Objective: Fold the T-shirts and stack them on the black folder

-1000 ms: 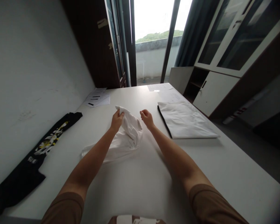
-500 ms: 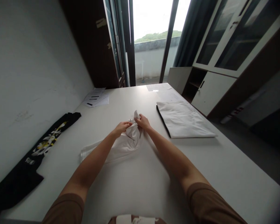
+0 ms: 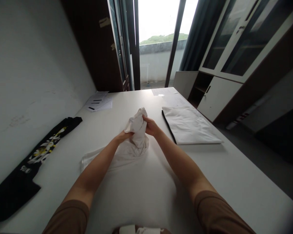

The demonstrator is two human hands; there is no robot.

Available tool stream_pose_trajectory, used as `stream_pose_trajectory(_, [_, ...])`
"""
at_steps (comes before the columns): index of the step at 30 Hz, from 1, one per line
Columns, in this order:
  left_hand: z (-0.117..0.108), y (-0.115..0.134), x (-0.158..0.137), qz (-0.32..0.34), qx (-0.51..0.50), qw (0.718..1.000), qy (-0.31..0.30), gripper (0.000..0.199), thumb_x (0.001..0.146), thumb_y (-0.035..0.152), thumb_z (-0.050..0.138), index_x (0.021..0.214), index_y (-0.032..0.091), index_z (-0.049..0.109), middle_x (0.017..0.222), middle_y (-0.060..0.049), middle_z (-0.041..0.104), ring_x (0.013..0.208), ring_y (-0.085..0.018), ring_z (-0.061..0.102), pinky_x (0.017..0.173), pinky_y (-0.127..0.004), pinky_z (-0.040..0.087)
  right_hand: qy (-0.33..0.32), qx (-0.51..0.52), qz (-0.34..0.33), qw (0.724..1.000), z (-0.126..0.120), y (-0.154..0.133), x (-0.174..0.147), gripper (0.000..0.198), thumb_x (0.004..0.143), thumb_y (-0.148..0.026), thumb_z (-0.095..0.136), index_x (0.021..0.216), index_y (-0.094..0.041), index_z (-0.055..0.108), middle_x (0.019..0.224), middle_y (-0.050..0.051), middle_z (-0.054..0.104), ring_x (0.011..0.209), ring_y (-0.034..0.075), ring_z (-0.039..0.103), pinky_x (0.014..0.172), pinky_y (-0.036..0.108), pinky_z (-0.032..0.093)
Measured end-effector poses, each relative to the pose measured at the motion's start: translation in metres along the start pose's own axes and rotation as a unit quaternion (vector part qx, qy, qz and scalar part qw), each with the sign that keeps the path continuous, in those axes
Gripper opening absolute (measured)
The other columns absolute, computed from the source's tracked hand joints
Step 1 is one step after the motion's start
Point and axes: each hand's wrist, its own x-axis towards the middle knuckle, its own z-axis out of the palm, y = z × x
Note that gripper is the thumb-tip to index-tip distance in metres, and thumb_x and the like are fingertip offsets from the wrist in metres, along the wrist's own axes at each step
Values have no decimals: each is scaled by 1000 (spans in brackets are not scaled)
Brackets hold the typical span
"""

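A crumpled white garment lies at the middle of the white table, its far end bunched and lifted between my hands. My left hand grips the left side of the raised part, its fingers partly hidden by the cloth. On the right side, my right hand pinches the fabric near its top. The garment's flat lower part stretches left beneath my left forearm.
Folded white cloth with a dark edge lies to the right. Along the left wall is a black garment with a flower print. Papers lie at the far left. Cabinets stand beyond the table's right edge.
The bunched end of the white garment has been raised and spread wider between my hands. My left hand has shifted slightly left and down, and my right hand still holds the cloth.
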Motion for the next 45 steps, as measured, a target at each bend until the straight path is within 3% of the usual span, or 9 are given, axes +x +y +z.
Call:
stream_pose_trajectory(4, [-4,16,-3,74,29,997,12,32,72,27,84,102,20,74,103,-7,75,119,-26,62,102,-35,49,26,-13,-27,999,-6,-10,3,36,85,-56,66,93,-21,63,84,8,73,93,29,71,82,41,61])
stream_pose_trajectory(9, [-25,39,-5,115,52,992,27,36,85,50,69,70,18,67,72,-3,68,79,-19,65,79,-29,52,194,-94,-95,972,-32,-13,17,33,83,-52,65,96,-23,58,85,4,68,83,22,66,75,35,57])
stream_pose_trajectory(13, [-32,58,-11,143,64,985,69,56,93,65,55,60,20,56,57,1,53,58,-13,51,60,-25,44,376,-300,-177,859,-31,-10,14,32,82,-52,64,91,-25,50,87,4,60,82,20,59,76,34,54])
stream_pose_trajectory(16, [-27,71,-17,163,86,978,95,57,90,70,58,64,19,58,59,1,54,59,-13,51,58,-24,43,387,-397,-283,782,-6,-8,3,33,86,-55,63,88,-25,49,91,5,60,87,20,58,82,33,52])
stream_pose_trajectory(20, [-16,85,-29,167,107,979,51,61,87,74,59,84,15,70,75,-3,66,72,-17,60,66,-26,49,159,-367,-157,903,33,-1,-4,49,89,-71,57,77,-24,53,71,2,59,68,17,60,64,29,52])
stream_pose_trajectory(22, [-11,89,-36,162,115,980,16,65,87,76,58,94,13,73,82,-5,70,81,-20,63,70,-27,50,121,-339,-112,926,44,4,-3,52,88,-73,59,75,-23,55,68,1,60,63,16,60,56,27,51])
stream_pose_trajectory(31, [-13,109,-58,184,131,974,16,68,88,75,57,103,11,76,85,-6,72,82,-21,64,72,-28,49,85,-285,-183,937,63,4,-11,26,80,-47,72,84,-23,63,77,-3,60,73,15,59,63,28,59])
stream_pose_trajectory(37, [-26,129,-81,180,168,969,-18,67,89,74,57,89,10,76,77,-6,70,75,-20,63,69,-27,50,185,-287,-209,916,79,1,-22,16,80,-36,59,71,-23,56,66,-4,53,65,15,54,59,29,58])
stream_pose_trajectory(45, [-73,162,-102,189,-15,979,76,60,83,68,71,105,13,70,97,-9,75,95,-24,70,82,-33,59,234,-176,-213,932,84,-62,-28,13,74,-32,57,72,-22,49,61,-6,46,58,12,52,53,26,57])
